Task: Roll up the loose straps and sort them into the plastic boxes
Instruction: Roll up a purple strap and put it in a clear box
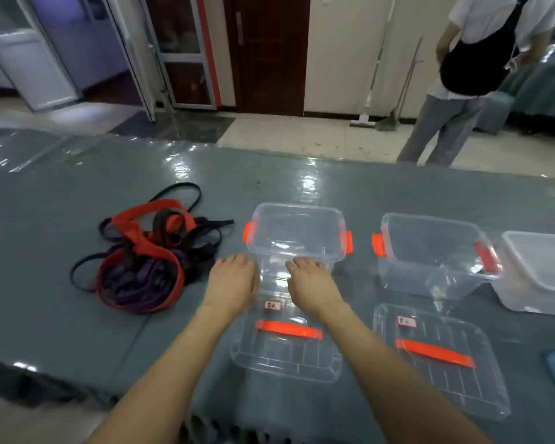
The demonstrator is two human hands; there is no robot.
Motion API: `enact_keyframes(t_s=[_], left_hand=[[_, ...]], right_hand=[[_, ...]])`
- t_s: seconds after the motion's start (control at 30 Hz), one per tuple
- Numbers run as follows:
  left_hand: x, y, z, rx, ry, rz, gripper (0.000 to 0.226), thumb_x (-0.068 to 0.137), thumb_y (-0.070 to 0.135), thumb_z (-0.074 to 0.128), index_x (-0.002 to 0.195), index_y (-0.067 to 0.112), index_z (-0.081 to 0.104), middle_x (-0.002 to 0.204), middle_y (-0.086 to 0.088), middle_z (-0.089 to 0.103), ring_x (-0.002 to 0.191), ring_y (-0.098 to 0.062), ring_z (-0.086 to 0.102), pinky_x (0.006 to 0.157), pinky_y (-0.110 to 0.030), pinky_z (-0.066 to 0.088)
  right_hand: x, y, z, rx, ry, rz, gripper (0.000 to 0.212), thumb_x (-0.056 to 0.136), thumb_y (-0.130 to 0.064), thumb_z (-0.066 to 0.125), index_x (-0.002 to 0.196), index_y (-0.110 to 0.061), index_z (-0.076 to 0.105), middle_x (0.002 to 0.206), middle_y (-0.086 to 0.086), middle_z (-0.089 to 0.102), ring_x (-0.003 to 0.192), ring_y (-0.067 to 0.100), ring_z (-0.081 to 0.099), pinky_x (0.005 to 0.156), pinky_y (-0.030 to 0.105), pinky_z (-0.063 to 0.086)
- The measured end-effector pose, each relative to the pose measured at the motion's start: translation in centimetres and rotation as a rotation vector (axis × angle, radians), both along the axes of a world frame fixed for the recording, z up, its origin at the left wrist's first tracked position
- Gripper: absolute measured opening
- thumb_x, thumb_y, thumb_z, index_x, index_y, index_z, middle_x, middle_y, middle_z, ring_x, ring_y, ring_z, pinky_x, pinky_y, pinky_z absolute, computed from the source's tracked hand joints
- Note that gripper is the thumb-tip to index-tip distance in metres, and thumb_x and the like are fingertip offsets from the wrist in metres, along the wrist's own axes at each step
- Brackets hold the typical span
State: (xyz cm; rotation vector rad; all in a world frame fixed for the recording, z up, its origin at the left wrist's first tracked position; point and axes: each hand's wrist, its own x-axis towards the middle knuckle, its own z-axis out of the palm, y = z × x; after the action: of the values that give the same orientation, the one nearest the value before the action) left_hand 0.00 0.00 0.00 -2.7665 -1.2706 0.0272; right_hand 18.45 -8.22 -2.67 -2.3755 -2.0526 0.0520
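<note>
Three boxes [302,225] [430,254] [542,277], two lids [285,357] [439,382], one strap heap [141,261]; left hand [233,280] and right hand [311,283] lie flat, gripping nothing.

Your left hand [233,282] lies flat, fingers straight, on the table [45,315] just beside the near left corner of the clear box [297,207] with orange latches. Your right hand [313,285] rests palm down at that box's near wall. Through the clear plastic it is hard to tell whether its fingertips touch the box or the lid [285,354] lying flat in front of it. The tangle of red, purple and black straps [141,267] lies left of your left hand. To the right sit a second clear box [430,219], its lid [442,379] and a whitish box [539,283].
</note>
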Motion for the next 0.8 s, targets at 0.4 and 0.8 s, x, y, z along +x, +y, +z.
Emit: enact_keyframes(t_s=[0.4, 0.8], left_hand=[[-12.3, 5.7, -4.7, -0.052, 0.13, 0.29, 0.037, 0.109, 0.044, 0.048, 0.131, 0.018, 0.062, 0.131, -0.005, 0.065, 0.125, -0.029, 0.062, 0.1, -0.042, 0.049], [-26.7, 13.5, -8.5, -0.169, 0.096, 0.485, 0.035, 0.102, 0.038, 0.059, 0.129, 0.016, 0.064, 0.126, -0.008, 0.067, 0.119, -0.034, 0.066, 0.094, -0.044, 0.054]], right_hand=[[-9.6, 10.8, -3.4, -0.093, 0.074, 0.235, 0.031, 0.103, -0.021, 0.047, 0.129, -0.013, 0.06, 0.133, 0.01, 0.063, 0.129, 0.033, 0.058, 0.105, 0.043, 0.047], [-22.4, 25.0, -6.7, -0.08, 0.18, 0.436, 0.079, 0.098, -0.046, 0.068, 0.165, -0.025, 0.032, 0.174, 0.01, 0.022, 0.162, 0.032, 0.017, 0.124, 0.057, 0.032]])
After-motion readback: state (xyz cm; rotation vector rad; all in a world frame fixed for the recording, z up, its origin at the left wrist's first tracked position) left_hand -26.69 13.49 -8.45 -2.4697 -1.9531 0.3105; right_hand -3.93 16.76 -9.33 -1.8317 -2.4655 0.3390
